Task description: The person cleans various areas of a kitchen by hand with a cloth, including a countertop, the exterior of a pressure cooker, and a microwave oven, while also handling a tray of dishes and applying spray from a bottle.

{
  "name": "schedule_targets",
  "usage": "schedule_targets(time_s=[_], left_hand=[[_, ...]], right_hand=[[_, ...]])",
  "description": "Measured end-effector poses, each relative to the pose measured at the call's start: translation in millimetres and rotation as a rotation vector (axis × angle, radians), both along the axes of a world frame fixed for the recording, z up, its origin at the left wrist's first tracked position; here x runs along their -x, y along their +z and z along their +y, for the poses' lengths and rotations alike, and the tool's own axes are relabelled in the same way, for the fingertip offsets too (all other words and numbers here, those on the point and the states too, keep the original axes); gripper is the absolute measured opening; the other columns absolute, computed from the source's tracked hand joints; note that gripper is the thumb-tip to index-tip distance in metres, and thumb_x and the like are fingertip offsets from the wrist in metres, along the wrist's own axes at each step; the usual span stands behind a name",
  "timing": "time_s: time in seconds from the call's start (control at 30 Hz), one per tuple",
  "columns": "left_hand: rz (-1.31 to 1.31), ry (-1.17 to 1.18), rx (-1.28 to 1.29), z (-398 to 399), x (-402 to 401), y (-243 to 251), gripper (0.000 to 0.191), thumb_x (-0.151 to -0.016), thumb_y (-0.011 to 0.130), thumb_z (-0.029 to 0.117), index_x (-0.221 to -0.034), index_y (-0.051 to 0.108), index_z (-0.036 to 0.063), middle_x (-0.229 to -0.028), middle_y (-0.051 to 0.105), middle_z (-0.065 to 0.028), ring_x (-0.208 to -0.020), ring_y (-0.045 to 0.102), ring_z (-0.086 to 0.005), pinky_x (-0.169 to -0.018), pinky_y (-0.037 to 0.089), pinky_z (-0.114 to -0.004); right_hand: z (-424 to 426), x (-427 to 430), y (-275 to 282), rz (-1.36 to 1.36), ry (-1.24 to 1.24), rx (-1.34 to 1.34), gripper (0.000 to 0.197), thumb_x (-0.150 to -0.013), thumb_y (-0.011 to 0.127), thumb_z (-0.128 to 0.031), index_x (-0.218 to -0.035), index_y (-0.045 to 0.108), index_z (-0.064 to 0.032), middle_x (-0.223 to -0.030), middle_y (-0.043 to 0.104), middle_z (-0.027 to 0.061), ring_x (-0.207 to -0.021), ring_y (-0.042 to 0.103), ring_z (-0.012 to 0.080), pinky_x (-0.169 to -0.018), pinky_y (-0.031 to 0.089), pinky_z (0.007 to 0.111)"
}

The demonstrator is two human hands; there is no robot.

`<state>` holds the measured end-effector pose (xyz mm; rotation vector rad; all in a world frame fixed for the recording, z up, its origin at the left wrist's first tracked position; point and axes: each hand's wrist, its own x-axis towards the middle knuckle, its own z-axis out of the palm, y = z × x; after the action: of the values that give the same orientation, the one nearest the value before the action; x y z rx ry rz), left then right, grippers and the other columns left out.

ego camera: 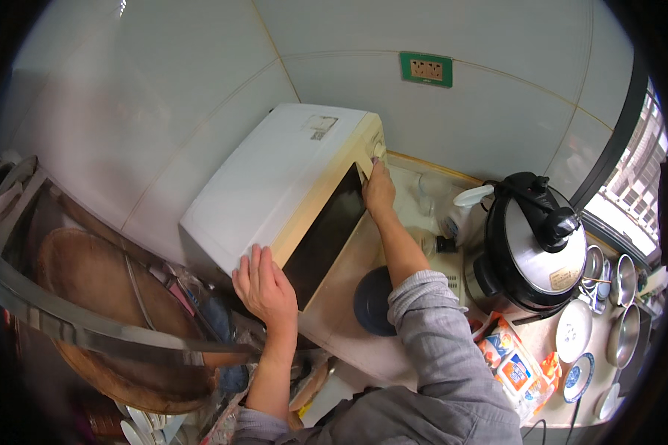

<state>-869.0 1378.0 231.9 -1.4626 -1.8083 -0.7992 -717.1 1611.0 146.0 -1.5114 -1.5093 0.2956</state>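
Observation:
A white microwave oven (273,172) with a cream front and a dark door window stands against the corner of the tiled wall. My left hand (267,286) lies with fingers extended on the near left corner of its top edge. At the far end of the front, my right hand (378,186) touches the door side just below the control knobs (378,150); its fingertips are partly hidden, and a small purple thing shows beside them. A dark round bowl (374,303) sits on the counter, partly behind my right sleeve.
An electric pressure cooker (523,245), a white spray bottle (459,214) and a clear glass (431,192) stand right of my right arm. Plates (573,331), metal bowls and a printed plastic package (515,367) lie farther right. A metal-framed rack (117,328) stands at left.

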Motion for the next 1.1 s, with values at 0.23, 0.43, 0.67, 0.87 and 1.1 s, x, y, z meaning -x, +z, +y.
schedule_targets(time_s=[0.23, 0.43, 0.67, 0.87, 1.1], left_hand=[[-0.047, -0.043, 0.021, -2.1, 1.9, 3.7, 0.024, -0.082, 0.051, 0.007, -0.104, 0.060, 0.0039, -0.111, 0.059, -0.0107, -0.104, 0.051, -0.0327, -0.094, 0.033, -0.045], [-0.088, -0.097, 0.009, -5.5, 8.6, 4.6, 0.023, -0.080, 0.054, 0.012, -0.101, 0.061, 0.0071, -0.110, 0.059, -0.0095, -0.103, 0.051, -0.0342, -0.093, 0.033, -0.050], [-0.152, -0.120, 0.080, -12.8, -0.6, 11.3, 0.028, -0.078, 0.059, 0.020, -0.103, 0.061, 0.0068, -0.117, 0.055, -0.0092, -0.110, 0.046, -0.0331, -0.097, 0.029, -0.048], [-0.162, -0.150, 0.061, -17.5, 6.1, 9.8, 0.027, -0.075, 0.062, 0.020, -0.099, 0.060, 0.0077, -0.118, 0.055, -0.0088, -0.110, 0.046, -0.0340, -0.097, 0.029, -0.049], [-0.203, -0.223, 0.021, -17.7, 9.6, 6.5, 0.043, -0.074, 0.061, 0.018, -0.113, 0.050, 0.0047, -0.118, 0.053, -0.0127, -0.112, 0.044, -0.0358, -0.097, 0.028, -0.051]], right_hand=[[-5.5, -0.9, 9.9, -0.014, -0.034, 0.110, 0.043, -0.073, 0.055, -0.004, -0.115, 0.044, -0.0087, -0.100, 0.055, 0.0170, -0.088, 0.056, 0.0350, -0.073, 0.046, 0.043], [-40.7, -38.1, -4.0, -0.027, -0.099, 0.019, 0.047, -0.071, 0.058, -0.004, -0.116, 0.044, -0.0070, -0.104, 0.054, 0.0175, -0.090, 0.055, 0.0371, -0.076, 0.044, 0.044], [-55.2, -87.2, -19.9, 0.261, 0.039, 0.057, 0.044, -0.068, 0.061, -0.004, -0.110, 0.048, -0.0012, -0.101, 0.054, 0.0191, -0.090, 0.054, 0.0330, -0.080, 0.042, 0.039], [-99.7, -74.5, 90.9, 0.469, 0.079, -0.426, 0.016, -0.077, 0.059, -0.009, -0.091, 0.056, -0.0024, -0.073, 0.053, 0.0094, -0.075, 0.051, 0.0230, -0.070, 0.041, 0.032], [-148.7, 27.1, 95.1, -0.193, 0.553, -0.749, 0.013, -0.072, 0.062, -0.018, -0.079, 0.059, -0.0064, -0.080, 0.057, 0.0082, -0.080, 0.052, 0.0280, -0.076, 0.040, 0.042]])
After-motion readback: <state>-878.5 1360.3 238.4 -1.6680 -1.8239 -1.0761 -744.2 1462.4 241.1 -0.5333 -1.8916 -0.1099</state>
